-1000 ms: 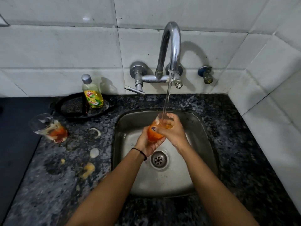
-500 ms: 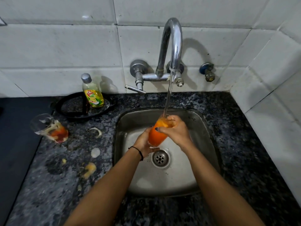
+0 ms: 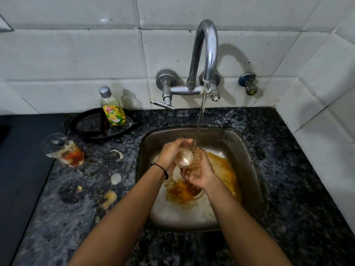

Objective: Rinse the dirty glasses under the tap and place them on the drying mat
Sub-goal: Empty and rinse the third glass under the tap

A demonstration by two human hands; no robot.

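Two hands meet over the steel sink (image 3: 247, 150) in the head view, both wrapped around one glass (image 3: 185, 160). That glass lies tipped on its side, its round base turned toward the camera, and it looks nearly clear. The left hand (image 3: 171, 153) curls over it from the upper left, a thin black band on the wrist; the right hand (image 3: 199, 171) cups it from below and the right, fingers closed against the ribbed wall. A thin stream of water (image 3: 201, 112) falls from the curved chrome tap (image 3: 206, 47) and strikes the upper edge of the glass between the hands. Orange liquid (image 3: 182, 191) pools on the sink floor under the hands and streaks up the right side of the basin.

On the dark speckled counter (image 3: 288, 179) to the left, well apart from the sink, a second glass (image 3: 63, 149) stands with orange and white residue inside. Pale and yellowish spills dot the counter between that glass and the sink. Behind, a bottle of yellow dish soap (image 3: 112, 107) stands on a black round tray (image 3: 88, 129) against the white tiled wall.
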